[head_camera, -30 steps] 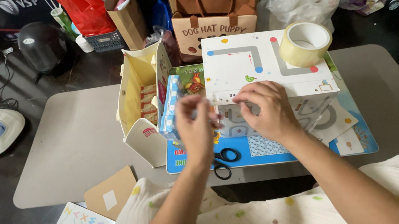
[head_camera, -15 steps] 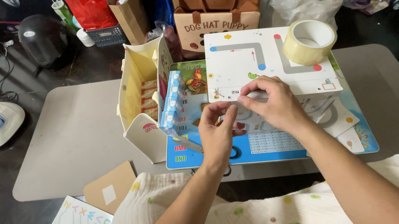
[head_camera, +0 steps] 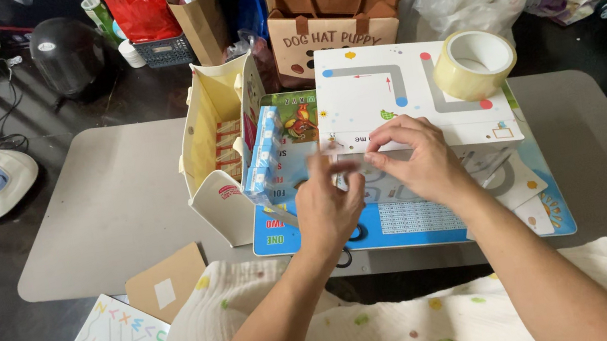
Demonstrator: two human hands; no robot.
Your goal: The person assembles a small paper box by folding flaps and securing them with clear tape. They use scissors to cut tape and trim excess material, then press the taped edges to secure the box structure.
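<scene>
White card with grey road tracks and coloured dots is what you are working on: the white board (head_camera: 396,91) lies flat on top of a stack of similar cards on the grey counter (head_camera: 107,210), and your right hand (head_camera: 415,157) rests on its near edge. Your right fingers (head_camera: 378,152) are pressed together there, pinching what looks like a strip of clear tape against the edge of the board. Your left hand (head_camera: 330,207) is just beside it, fingers drawn together at the same strip; whether they grip it or only touch it, you cannot tell from this view. A roll of tape (head_camera: 473,64) sits on the far right corner of the board. Under your left hand, black scissors (head_camera: 353,237) lie on the blue play mat (head_camera: 416,217), mostly hidden. To the left of the stack stands an open cream paper box (head_camera: 215,148), with a blue-and-white checked booklet (head_camera: 262,153) leaning beside it. A brown cardboard piece (head_camera: 167,285) lies at the counter's near edge.
</scene>
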